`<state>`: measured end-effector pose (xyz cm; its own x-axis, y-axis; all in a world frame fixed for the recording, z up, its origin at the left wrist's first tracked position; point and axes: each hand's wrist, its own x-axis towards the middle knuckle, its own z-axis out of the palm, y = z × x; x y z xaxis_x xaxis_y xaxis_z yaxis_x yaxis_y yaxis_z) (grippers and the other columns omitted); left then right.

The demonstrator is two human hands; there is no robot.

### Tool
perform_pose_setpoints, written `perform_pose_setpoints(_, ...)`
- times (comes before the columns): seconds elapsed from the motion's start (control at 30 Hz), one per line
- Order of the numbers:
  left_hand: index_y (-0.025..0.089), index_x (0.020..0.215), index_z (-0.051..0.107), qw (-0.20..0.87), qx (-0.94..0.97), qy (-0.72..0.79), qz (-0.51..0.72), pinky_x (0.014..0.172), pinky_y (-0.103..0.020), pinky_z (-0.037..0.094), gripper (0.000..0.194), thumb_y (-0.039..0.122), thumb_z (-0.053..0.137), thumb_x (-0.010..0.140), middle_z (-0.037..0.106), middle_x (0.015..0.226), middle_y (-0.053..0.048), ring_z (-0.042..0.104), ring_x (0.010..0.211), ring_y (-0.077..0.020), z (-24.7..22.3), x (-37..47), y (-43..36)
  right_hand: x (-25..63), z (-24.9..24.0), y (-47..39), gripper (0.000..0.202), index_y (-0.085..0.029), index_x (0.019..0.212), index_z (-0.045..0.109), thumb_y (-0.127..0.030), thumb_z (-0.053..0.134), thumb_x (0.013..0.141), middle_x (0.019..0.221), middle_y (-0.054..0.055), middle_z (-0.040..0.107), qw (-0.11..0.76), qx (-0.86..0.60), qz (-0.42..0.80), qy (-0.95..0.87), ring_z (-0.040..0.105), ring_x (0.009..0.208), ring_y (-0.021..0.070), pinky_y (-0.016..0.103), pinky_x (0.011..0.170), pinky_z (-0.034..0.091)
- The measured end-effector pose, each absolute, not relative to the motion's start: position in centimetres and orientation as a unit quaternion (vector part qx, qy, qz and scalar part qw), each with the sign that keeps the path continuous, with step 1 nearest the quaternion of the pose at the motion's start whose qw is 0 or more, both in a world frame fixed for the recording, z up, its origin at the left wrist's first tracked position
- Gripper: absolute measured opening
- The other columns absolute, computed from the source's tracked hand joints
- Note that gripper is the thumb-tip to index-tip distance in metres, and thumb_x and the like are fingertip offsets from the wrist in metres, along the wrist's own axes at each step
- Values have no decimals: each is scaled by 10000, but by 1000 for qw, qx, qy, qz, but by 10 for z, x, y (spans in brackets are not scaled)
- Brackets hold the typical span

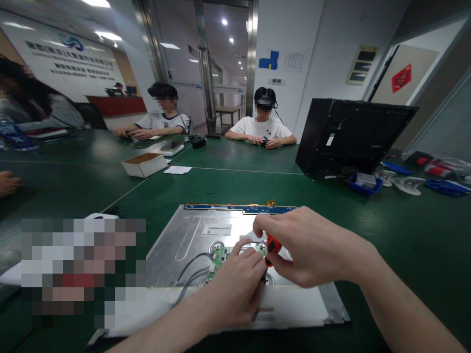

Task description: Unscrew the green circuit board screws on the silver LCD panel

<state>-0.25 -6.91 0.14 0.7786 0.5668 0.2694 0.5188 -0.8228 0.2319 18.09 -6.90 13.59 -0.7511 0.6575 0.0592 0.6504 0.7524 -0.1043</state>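
A flat LCD panel [176,247] lies back side up on the green table in front of me. A green circuit board [220,256] sits at its middle, with dark cables [187,282] running out to the left. My right hand [300,245] grips the orange-and-black handle of a screwdriver [273,244] above the board's right part. Just left of it, my left hand [241,274] rests over the board with fingers curled together near the screwdriver's lower end. Those fingers hide the screwdriver's tip and whatever they pinch. A narrow blue board strip [217,208] runs along the panel's far edge.
A black monitor housing [349,137] stands at the right, near a blue tray [365,183]. An open cardboard box [144,165] and white paper [177,169] lie farther back. Two people [263,122] with headgear sit opposite, and others are at the left. A blurred patch covers the lower left.
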Motion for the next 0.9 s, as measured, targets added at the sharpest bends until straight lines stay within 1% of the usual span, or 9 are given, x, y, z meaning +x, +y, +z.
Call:
perform_pose_setpoints(0.1,192,1043,606,74,941,286,165,1098,-511,271,243,174,521,816,670,1029,-80,603,1016,-269,0,-2,-68,180,137,-70,207,-208,1015,517,-327,587,861,843,24,698,43,-344,46,-937,624,695,188,273,538,280)
perform_pose_setpoints(0.2,195,988,620,74,940,288,166,1096,-526,263,201,174,523,813,674,1006,-77,611,980,-271,2,-2,-68,178,136,-68,222,-215,977,537,-421,564,898,787,22,697,28,-381,17,-924,630,671,196,277,529,262)
perform_pose_setpoints(0.3,190,964,617,78,939,293,164,1093,-518,269,178,191,548,800,675,994,-81,612,974,-274,3,-2,-68,179,135,-67,131,-215,992,545,-314,542,906,797,18,697,27,-388,6,-921,625,657,184,280,527,255)
perform_pose_setpoints(0.4,191,1007,601,86,940,289,161,1100,-494,265,211,187,544,804,671,1019,-75,606,999,-263,1,-2,-68,180,136,-69,150,-202,985,527,-232,558,842,850,22,692,43,-354,23,-934,606,661,172,277,527,263)
perform_pose_setpoints(0.47,193,1038,591,90,939,288,167,1101,-485,263,240,170,532,807,666,1038,-68,598,1018,-257,0,-3,-69,181,137,-70,167,-200,977,520,-257,575,830,865,25,689,51,-337,39,-939,601,673,170,272,532,274)
perform_pose_setpoints(0.6,194,1021,597,86,938,289,173,1095,-494,268,233,165,531,799,665,1033,-69,594,1005,-263,1,-2,-69,180,138,-69,182,-223,949,551,-399,544,902,787,7,689,34,-354,49,-934,614,682,177,268,540,265)
perform_pose_setpoints(0.73,196,981,616,88,936,299,166,1091,-496,273,189,186,533,811,674,994,-66,606,963,-258,3,-2,-70,181,137,-68,66,-227,932,545,-279,541,892,786,2,688,28,-367,26,-929,606,664,168,269,531,246)
perform_pose_setpoints(0.8,194,992,613,81,937,298,164,1083,-495,285,193,197,529,818,672,987,-72,605,971,-261,3,-2,-70,181,137,-70,110,-218,954,524,-238,556,851,818,7,688,39,-357,27,-933,594,651,163,269,527,251)
perform_pose_setpoints(0.9,196,985,614,82,938,294,166,1086,-492,281,193,193,532,810,672,989,-70,603,985,-261,2,-2,-69,181,137,-71,116,-217,934,528,-297,565,859,825,13,688,43,-358,29,-932,599,665,166,268,532,255)
